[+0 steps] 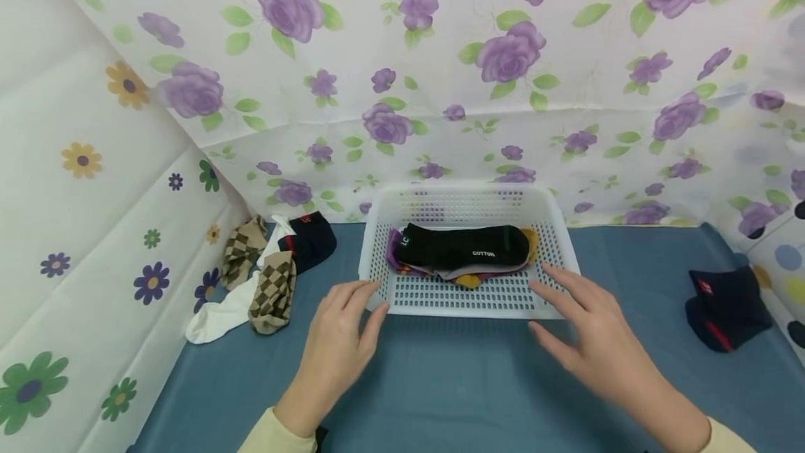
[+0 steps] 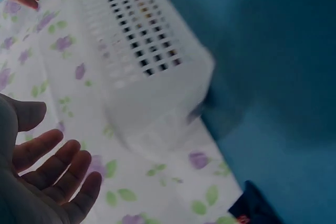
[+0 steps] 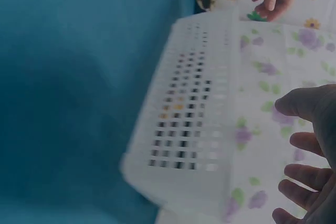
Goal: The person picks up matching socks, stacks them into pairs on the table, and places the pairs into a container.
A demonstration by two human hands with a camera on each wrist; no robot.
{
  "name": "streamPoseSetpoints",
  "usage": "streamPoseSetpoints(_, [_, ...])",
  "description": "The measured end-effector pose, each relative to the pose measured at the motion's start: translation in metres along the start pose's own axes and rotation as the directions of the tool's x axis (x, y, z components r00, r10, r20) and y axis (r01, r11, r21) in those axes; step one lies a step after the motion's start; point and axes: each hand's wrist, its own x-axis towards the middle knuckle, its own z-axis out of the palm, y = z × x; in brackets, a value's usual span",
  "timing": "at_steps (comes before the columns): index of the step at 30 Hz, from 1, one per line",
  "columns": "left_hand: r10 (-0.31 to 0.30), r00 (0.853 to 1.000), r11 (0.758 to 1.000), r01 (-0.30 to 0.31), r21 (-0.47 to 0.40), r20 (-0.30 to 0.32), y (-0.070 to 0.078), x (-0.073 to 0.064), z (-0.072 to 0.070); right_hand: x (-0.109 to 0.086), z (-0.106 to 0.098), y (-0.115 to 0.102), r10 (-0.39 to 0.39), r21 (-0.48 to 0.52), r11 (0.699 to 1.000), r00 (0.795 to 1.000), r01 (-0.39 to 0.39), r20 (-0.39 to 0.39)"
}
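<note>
A white plastic basket (image 1: pixel 465 303) with perforated walls stands on the blue surface in the head view. Inside it lies a stack of folded socks (image 1: pixel 462 247), a black pair marked COTTON on top, with purple and yellow ones showing beneath. My left hand (image 1: pixel 342 341) hovers by the basket's front left corner, fingers spread and relaxed. Opposite it, at the front right corner, my right hand (image 1: pixel 594 334) is held with fingers apart and thumb out. Both wrist views show the palms holding nothing, with the basket's perforated side (image 3: pixel 178 114) beyond the fingers.
To the left lie brown checkered socks (image 1: pixel 273 292), a white sock (image 1: pixel 223 313) and a dark navy sock bundle (image 1: pixel 311 240). Another navy bundle with a red stripe (image 1: pixel 726 306) sits at far right. Flowered cloth (image 1: pixel 440 89) hangs behind the basket and along the left side.
</note>
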Motion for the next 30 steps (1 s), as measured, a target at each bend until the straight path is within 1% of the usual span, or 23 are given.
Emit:
streamPoseSetpoints(3, [-0.003, 1.0, 1.0, 0.003, 0.007, 0.014, -0.004, -0.012, 0.006, -0.01, 0.009, 0.001, 0.065, 0.008, 0.998, 0.998, -0.066, 0.015])
streamPoseSetpoints(7, [0.033, 0.999, 0.999, -0.034, 0.035, 0.035, -0.006, -0.026, 0.016, -0.019, 0.016, 0.004, 0.096, 0.023, 0.995, 0.995, -0.096, 0.002])
streamPoseSetpoints(11, [0.062, 0.995, 0.995, -0.068, 0.071, 0.078, -0.007, -0.035, 0.024, -0.019, 0.013, 0.011, 0.107, 0.023, 0.994, 0.994, -0.107, -0.031])
streamPoseSetpoints(14, [0.069, 0.99, 0.993, -0.08, 0.087, 0.124, -0.007, -0.039, 0.029, -0.016, 0.005, 0.022, 0.113, 0.024, 0.994, 0.99, -0.111, -0.087])
streamPoseSetpoints(17, [0.066, 0.982, 0.993, -0.082, 0.088, 0.175, -0.006, -0.041, 0.032, -0.012, -0.006, 0.039, 0.149, 0.015, 0.989, 0.976, -0.148, -0.161])
streamPoseSetpoints(19, [0.059, 0.976, 0.993, -0.079, 0.088, 0.208, -0.006, -0.042, 0.034, -0.01, -0.012, 0.055, 0.2, -0.003, 0.979, 0.958, -0.205, -0.204])
streamPoseSetpoints(20, [0.055, 0.974, 0.993, -0.077, 0.091, 0.221, -0.006, -0.043, 0.035, -0.008, -0.015, 0.065, 0.24, -0.019, 0.968, 0.947, -0.25, -0.213])
streamPoseSetpoints(22, [0.048, 0.968, 0.993, -0.073, 0.095, 0.246, -0.007, -0.043, 0.037, -0.007, -0.019, 0.086, 0.356, -0.062, 0.925, 0.913, -0.375, -0.201])
streamPoseSetpoints(23, [0.044, 0.966, 0.993, -0.071, 0.099, 0.253, -0.007, -0.043, 0.037, -0.007, -0.02, 0.098, 0.424, -0.086, 0.892, 0.887, -0.444, -0.183])
streamPoseSetpoints(25, [0.039, 0.962, 0.993, -0.068, 0.1, 0.271, -0.007, -0.043, 0.038, -0.009, -0.023, 0.122, 0.555, -0.147, 0.808, 0.821, -0.57, -0.132])
streamPoseSetpoints(26, [0.038, 0.96, 0.993, -0.068, 0.099, 0.278, -0.007, -0.043, 0.038, -0.011, -0.025, 0.133, 0.614, -0.181, 0.762, 0.782, -0.622, -0.106])
streamPoseSetpoints(29, [0.037, 0.955, 0.994, -0.066, 0.089, 0.295, -0.008, -0.043, 0.038, -0.018, -0.029, 0.169, 0.729, -0.242, 0.653, 0.682, -0.717, -0.054])
streamPoseSetpoints(30, [0.036, 0.954, 0.994, -0.066, 0.088, 0.299, -0.008, -0.043, 0.038, -0.02, -0.03, 0.18, 0.753, -0.267, 0.624, 0.657, -0.734, -0.044])
